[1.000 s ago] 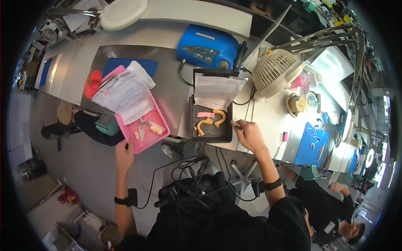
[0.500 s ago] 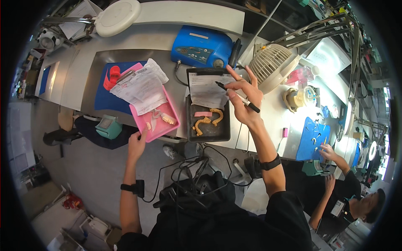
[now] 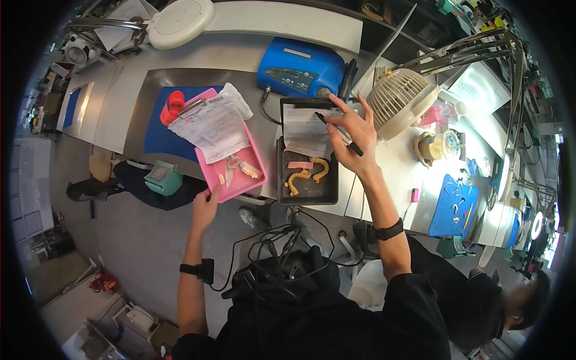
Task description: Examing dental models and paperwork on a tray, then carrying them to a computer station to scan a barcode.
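My left hand (image 3: 206, 207) is closed at the near left corner of a pink tray (image 3: 260, 157), fingertips on its edge; a small dark thing shows at the fingers. In that tray lie pale dental casts (image 3: 249, 170) and a clipped paper slip (image 3: 217, 133). My right hand (image 3: 358, 137) holds a black-and-white marker pen (image 3: 345, 135) over the paper sheet (image 3: 305, 133) on a black tray (image 3: 308, 196), its tip near the sheet's upper part. Two yellowish horseshoe-shaped dental casts (image 3: 322, 170) and a pink block (image 3: 300, 165) lie in the black tray.
Behind the trays stand a blue control box (image 3: 300, 67) with a cable and a beige fan (image 3: 401, 99). A red ring-shaped item (image 3: 173, 107) rests on a blue mat (image 3: 161, 141). At right are a cup (image 3: 438, 147), another blue mat (image 3: 453, 207) and a co-worker (image 3: 456, 288).
The whole view has shifted, so the bench sits further right. The marker tip has moved slightly up and left over the sheet. The co-worker's hands have left the right-hand blue mat.
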Demonstrator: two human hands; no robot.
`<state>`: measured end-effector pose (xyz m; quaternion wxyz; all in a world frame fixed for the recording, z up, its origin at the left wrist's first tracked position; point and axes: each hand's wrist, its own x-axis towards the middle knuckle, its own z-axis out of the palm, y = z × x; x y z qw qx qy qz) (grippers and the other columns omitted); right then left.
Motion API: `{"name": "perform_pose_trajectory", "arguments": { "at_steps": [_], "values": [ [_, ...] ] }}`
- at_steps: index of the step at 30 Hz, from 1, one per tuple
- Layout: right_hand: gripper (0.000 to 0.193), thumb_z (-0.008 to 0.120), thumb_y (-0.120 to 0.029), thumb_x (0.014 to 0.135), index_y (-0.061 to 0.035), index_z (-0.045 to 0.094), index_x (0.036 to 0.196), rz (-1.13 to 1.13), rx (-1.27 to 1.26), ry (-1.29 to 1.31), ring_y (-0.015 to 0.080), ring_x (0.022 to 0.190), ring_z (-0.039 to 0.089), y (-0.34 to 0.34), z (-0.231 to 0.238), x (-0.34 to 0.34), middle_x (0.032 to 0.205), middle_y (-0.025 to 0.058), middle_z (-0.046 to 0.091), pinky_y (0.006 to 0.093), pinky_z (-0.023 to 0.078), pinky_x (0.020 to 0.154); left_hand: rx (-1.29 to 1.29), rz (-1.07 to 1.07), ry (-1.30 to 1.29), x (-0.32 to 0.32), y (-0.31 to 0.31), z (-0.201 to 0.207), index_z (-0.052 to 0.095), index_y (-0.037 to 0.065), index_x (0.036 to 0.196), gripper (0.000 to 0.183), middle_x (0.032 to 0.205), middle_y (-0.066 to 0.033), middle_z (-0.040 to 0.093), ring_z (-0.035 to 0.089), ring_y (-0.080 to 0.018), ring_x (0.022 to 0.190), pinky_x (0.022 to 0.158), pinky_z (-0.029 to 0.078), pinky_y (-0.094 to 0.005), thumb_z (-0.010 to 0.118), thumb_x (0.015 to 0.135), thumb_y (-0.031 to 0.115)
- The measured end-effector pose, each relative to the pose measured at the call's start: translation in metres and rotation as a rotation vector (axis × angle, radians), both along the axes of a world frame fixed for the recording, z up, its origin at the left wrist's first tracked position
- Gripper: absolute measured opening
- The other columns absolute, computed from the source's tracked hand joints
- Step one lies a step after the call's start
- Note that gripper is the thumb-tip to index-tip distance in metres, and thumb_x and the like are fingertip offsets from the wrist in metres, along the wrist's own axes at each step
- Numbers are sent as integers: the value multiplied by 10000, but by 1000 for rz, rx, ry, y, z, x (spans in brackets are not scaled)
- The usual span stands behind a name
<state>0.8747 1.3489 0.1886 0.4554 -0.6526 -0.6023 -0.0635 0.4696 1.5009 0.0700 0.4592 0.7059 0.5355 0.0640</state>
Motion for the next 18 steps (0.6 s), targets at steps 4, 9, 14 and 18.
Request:
{"name": "perform_pose_trajectory", "arguments": {
  "at_steps": [4, 9, 14, 18],
  "values": [
    [75, 690, 4, 819, -29, 699, 886, 6, -16, -34, 286, 1272, 669, -1, 2, 0, 900, 78, 736, 624, 305, 1179, 8, -10, -14, -2, 1, -3, 721, -56, 1126, 482, 814, -151, 726, 600, -106, 761, 717, 498, -341, 624, 1021, 404],
    [85, 667, 33, 821, -5, 706, 886, 23, -23, -17, 327, 1229, 689, -3, 5, 3, 1004, 160, 760, 614, 323, 1185, 20, 12, -18, -3, 2, -5, 728, -59, 1095, 487, 830, -166, 740, 642, -131, 769, 731, 507, -351, 633, 1013, 411],
    [82, 672, 17, 796, -22, 693, 866, 33, 60, 8, 325, 1179, 708, -8, 19, 0, 889, 125, 731, 611, 364, 1163, 113, 1, 101, -10, 5, 22, 727, -38, 1020, 509, 743, -144, 706, 655, -175, 689, 681, 515, -377, 708, 951, 466],
    [116, 669, -42, 804, -2, 703, 908, 19, 150, 49, 312, 936, 738, -39, 63, -28, 917, 162, 752, 598, 431, 1107, 333, 10, 113, 14, -19, 123, 553, 34, 1331, 656, 600, -60, 563, 579, -143, 550, 536, 455, -367, 831, 852, 387]
  ]
}}
